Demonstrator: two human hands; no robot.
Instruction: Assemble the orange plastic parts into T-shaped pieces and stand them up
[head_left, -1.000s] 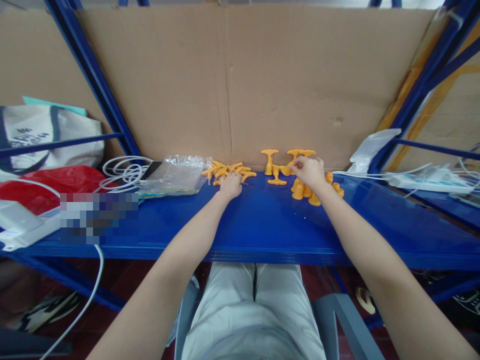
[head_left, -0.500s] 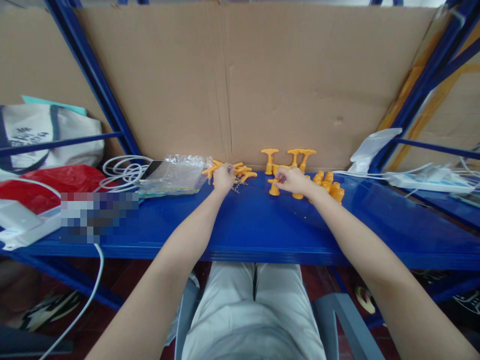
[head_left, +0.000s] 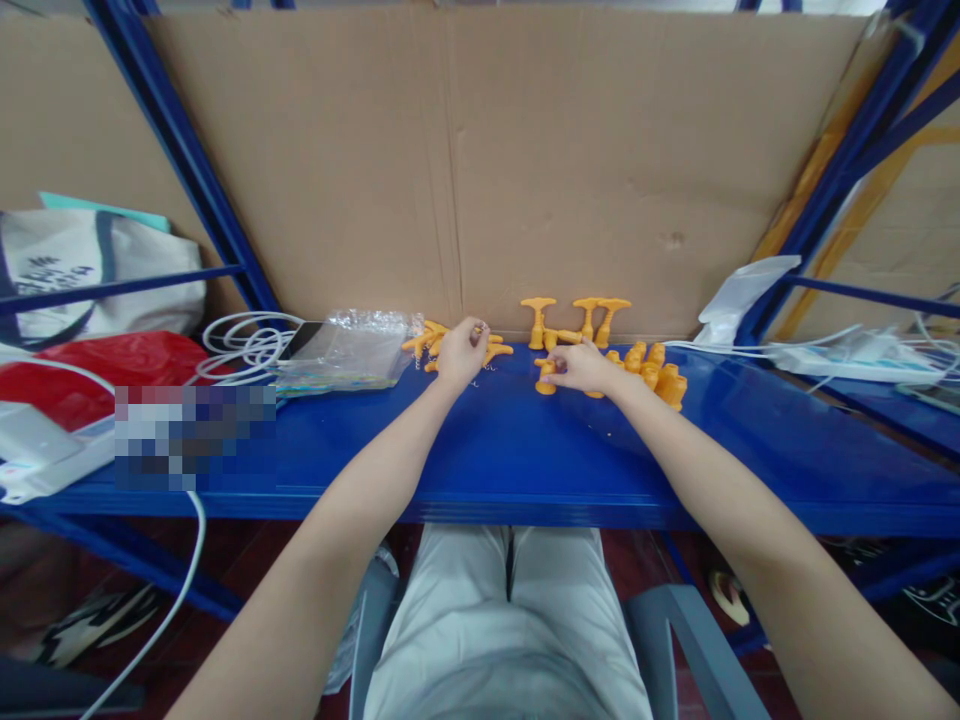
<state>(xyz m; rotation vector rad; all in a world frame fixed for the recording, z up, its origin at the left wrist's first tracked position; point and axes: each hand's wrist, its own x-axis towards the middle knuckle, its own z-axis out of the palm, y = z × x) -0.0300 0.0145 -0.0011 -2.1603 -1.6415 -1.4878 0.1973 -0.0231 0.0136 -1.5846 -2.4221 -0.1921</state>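
My left hand (head_left: 460, 355) is closed at the pile of orange corkscrew handles (head_left: 433, 338), whose thin metal spirals stick out. Its fingers pinch a corkscrew handle (head_left: 478, 329), mostly hidden by the hand. Farther right, my right hand (head_left: 585, 368) grips a short orange corkscrew sleeve (head_left: 546, 378) that stands on the blue tabletop. Behind this hand are several T-shaped orange corkscrews, one upright corkscrew (head_left: 538, 322) at the left and two close together at the right. Beside my right wrist lies a group of orange sleeves (head_left: 666, 382), partly covered by the forearm.
Plastic-wrapped packets (head_left: 349, 355) and a coiled white cable (head_left: 251, 345) lie to the left, near a red bag (head_left: 150, 365). A cardboard sheet (head_left: 562, 160) closes off the back. White plastic (head_left: 742, 300) and a power strip (head_left: 862, 358) are at the right.
My left hand has risen a little and moved right from among the handles, with its fingers curled inward. My right hand has barely shifted and keeps its hold on the sleeve.
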